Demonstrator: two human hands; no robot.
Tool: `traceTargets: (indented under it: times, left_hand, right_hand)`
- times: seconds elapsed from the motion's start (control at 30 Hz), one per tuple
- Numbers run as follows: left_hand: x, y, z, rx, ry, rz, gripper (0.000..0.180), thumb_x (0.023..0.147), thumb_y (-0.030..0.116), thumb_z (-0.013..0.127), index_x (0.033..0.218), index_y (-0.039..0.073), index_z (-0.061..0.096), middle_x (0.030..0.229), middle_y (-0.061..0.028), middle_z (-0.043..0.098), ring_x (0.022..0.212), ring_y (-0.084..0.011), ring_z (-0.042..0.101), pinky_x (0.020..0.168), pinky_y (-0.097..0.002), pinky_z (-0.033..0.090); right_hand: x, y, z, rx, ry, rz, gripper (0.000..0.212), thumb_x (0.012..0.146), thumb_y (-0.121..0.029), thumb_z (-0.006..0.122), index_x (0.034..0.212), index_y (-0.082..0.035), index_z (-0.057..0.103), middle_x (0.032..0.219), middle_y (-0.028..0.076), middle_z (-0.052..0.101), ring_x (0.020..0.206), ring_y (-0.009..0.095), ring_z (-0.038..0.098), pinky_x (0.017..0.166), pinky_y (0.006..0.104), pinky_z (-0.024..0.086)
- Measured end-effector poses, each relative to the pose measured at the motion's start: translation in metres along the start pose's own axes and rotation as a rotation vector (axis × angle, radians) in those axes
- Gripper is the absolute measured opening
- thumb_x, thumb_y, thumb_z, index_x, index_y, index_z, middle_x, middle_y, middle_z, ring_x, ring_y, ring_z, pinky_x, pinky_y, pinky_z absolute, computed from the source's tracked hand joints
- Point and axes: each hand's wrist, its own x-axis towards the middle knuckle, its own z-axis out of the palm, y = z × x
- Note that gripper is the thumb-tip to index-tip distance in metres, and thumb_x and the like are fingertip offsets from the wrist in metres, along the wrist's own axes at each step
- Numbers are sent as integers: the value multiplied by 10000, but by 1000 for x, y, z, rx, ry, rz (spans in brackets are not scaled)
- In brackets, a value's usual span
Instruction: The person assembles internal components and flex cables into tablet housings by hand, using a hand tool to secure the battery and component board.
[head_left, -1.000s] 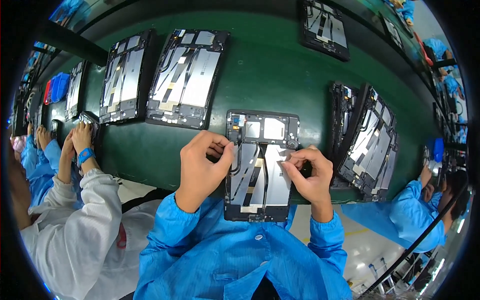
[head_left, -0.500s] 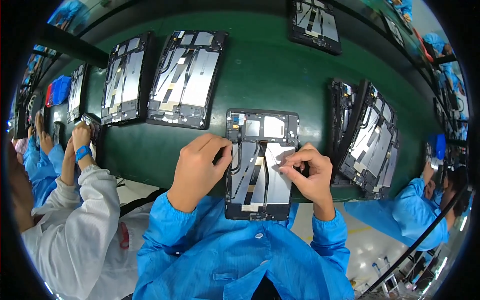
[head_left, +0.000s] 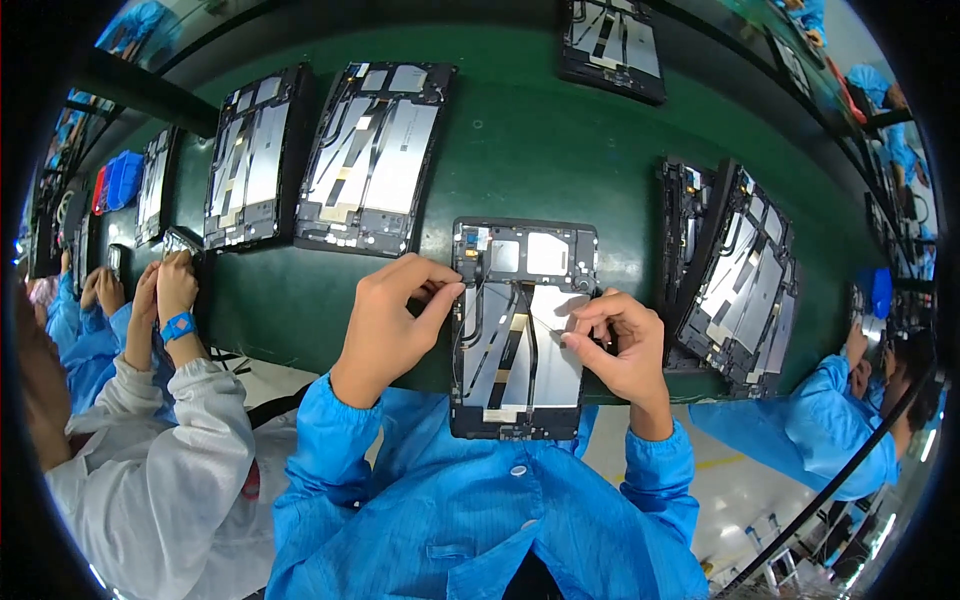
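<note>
An opened tablet [head_left: 555, 390] with a black frame, silvery inner plates and dark ribbon cables stands before me, its near end over the table's front edge. My left hand [head_left: 395, 325] is closed, thumb and forefinger pinched together at the tablet's left edge, near the upper part. Over the right side of the silver plate, my right hand [head_left: 622, 345] is closed in a pinch. A thin dark sliver seems to stick out from its fingertips toward the middle cable; what it is I cannot make out.
More opened tablets [head_left: 375, 160] lie at the left on the green table [head_left: 520, 150]. Others are stacked at the right [head_left: 740, 280], one leaning over another. One tablet [head_left: 612, 50] lies at the far edge. A co-worker in a white sleeve [head_left: 190, 430] works close by on my left.
The far tablet has shifted slightly left and away. My left wrist has moved a little left, its fingertips staying at the tablet's edge. The co-worker's hands at left have shifted.
</note>
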Motion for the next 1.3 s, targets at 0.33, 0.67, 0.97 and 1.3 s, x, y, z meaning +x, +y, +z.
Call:
traceTargets:
  times: [0.33,0.67,0.97,1.3]
  left_hand:
    - [-18,-12,6,32,96,164,148,907,-61,795,1049,-23,817,1030,-162,797,896,-311,796,811,-370,650]
    - [-16,-26,0,137,64,342,235,837,-63,803,1055,13,848,1055,-131,817,921,-307,800,816,-387,654]
    - [-10,-35,-8,230,5,502,300,779,-67,817,1067,10,844,1078,-136,811,976,-312,806,831,-399,673]
    - [-5,-45,-10,258,-51,613,384,753,-91,838,1125,6,835,1133,-151,804,1036,-335,808,871,-409,682]
  right_hand:
    - [2,2,1,-80,11,-31,275,856,-22,919,1109,-77,825,861,-21,762,695,47,498,595,240,362]
    - [1,6,1,-81,56,0,277,869,-41,917,1128,-62,821,869,-12,765,681,37,510,597,235,378]
    - [1,6,1,-79,46,8,268,884,-53,912,1134,-59,818,878,-15,776,682,28,506,597,229,374]
    - [3,3,-1,-105,37,39,274,893,-61,904,1151,-49,813,876,-18,791,669,17,483,591,224,356]
